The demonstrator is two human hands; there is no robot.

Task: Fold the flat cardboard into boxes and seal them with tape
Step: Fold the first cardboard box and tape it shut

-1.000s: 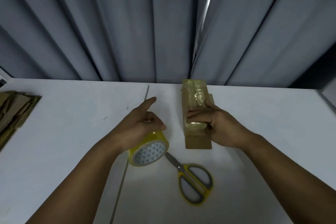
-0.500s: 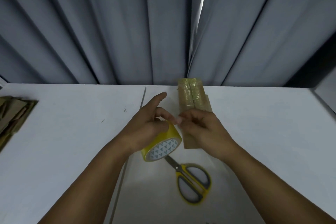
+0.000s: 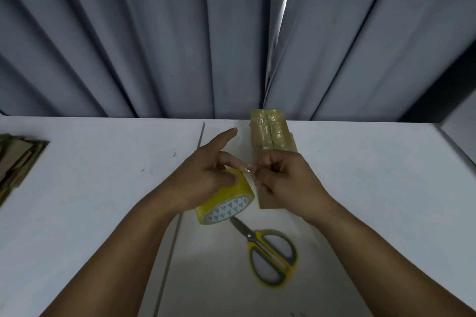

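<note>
At frame centre the left hand (image 3: 203, 177) grips a yellow tape roll (image 3: 226, 203); the right hand (image 3: 286, 180) pinches its loose end, hiding part of the tape-wrapped cardboard box (image 3: 270, 134) behind. Scissors (image 3: 268, 252) lie below; flat cardboard (image 3: 18, 159) sits at the left edge.

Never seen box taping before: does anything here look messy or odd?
The tape on the cardboard box looks wrinkled and crinkly, not smooth. The flat cardboard stack at the left edge of the table lies fanned unevenly. Nothing else stands out.
</note>
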